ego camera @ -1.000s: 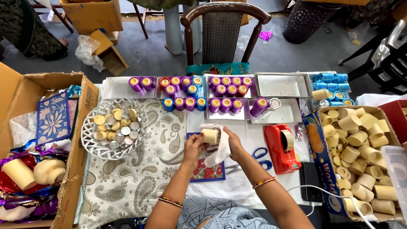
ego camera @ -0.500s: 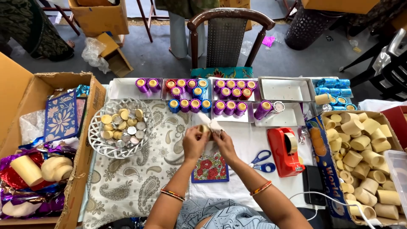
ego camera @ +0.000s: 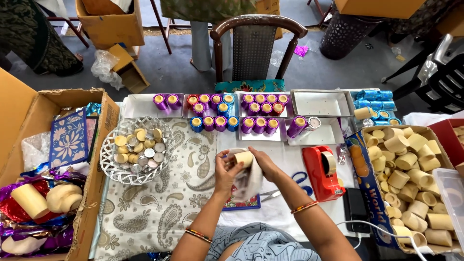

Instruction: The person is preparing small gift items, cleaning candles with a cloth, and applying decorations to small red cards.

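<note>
I observed the cream cylinder point(ego camera: 244, 158) held between both hands at table centre, its long axis tilted toward far left, wrapped in a pale sheet point(ego camera: 249, 181). My left hand point(ego camera: 225, 173) gripped it from the left with curled fingers; my right hand point(ego camera: 263, 163) pressed closed over its right side, equally near.

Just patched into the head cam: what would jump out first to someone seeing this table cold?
At table centre, the left hand and right hand together hold a cream cylinder with pale wrapping around it. Behind them, white trays carry rows of foil-wrapped cylinders in purple, blue and red. A cardboard box at the right is heaped with bare cream ones, beside a red tape dispenser.
</note>
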